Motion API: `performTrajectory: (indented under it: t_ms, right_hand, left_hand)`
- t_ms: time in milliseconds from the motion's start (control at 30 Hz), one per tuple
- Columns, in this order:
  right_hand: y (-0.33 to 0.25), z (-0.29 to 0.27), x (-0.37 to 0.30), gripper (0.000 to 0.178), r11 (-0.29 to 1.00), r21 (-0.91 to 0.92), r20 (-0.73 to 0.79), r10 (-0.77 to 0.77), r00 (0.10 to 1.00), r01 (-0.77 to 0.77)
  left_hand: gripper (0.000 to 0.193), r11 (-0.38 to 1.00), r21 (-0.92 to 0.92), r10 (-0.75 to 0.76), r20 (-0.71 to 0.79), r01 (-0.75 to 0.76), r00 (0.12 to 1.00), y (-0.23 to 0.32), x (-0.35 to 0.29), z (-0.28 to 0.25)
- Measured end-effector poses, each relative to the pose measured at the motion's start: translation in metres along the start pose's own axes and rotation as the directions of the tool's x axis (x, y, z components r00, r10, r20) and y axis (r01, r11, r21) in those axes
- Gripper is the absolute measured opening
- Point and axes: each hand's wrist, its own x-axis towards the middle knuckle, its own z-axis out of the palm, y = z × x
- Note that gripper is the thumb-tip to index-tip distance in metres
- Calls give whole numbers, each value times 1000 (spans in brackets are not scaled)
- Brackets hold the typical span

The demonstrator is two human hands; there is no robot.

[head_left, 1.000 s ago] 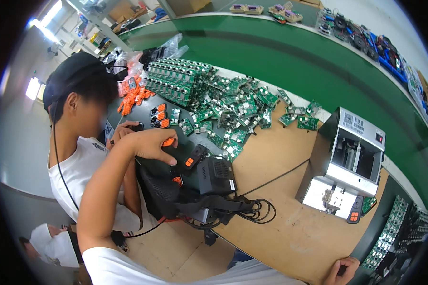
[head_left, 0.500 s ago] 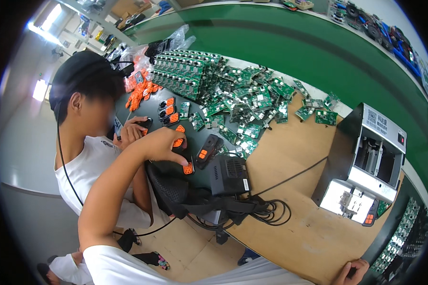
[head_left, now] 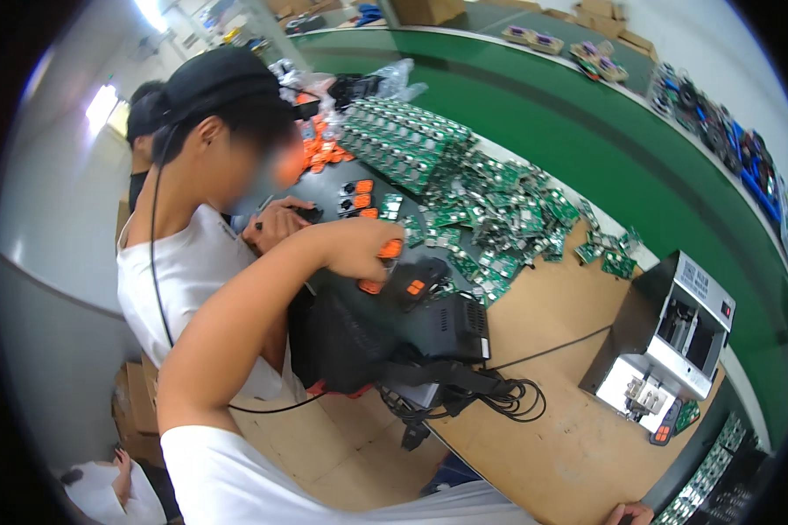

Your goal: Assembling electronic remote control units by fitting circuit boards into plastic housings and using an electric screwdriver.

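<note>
My left arm stretches across to the neighbouring work area, and my left hand (head_left: 363, 251) curls down over small remote controls with orange buttons (head_left: 390, 249). Its fingers are mostly hidden and blurred, so their grip is unclear. Another orange button pad (head_left: 370, 286) shows just below the hand. To its right lies a larger black remote control (head_left: 418, 282) with orange buttons. My right hand (head_left: 632, 514) is at the bottom edge by the table's front, partly cut off. Its fingers are curled round something dark that I cannot make out.
A co-worker in a dark cap (head_left: 223, 83) sits at left, hands (head_left: 278, 223) near mine. Green circuit boards (head_left: 508, 206) are heaped behind. A black box (head_left: 451, 325), a bag (head_left: 337, 337) and coiled cables (head_left: 521, 400) lie nearer. A grey machine (head_left: 674, 324) stands right.
The view has shifted, so the scene sits further right and lower. My left hand has closed in over the remote controls. The right hand shows less at the bottom edge.
</note>
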Motion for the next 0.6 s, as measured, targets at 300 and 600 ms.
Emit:
performTrajectory:
  t_ms: [300, 600]
  right_hand:
    - [-2, 1, -11, 22, 1000, 6, -69, -6, 998, 6]
    - [-2, -2, -12, 26, 998, 39, -58, 40, 997, -38]
  left_hand:
    - [81, 974, 185, -152, 97, 132, 984, 21, 36, 32]
    - [72, 996, 2, -93, 44, 93, 995, 6, 26, 20]
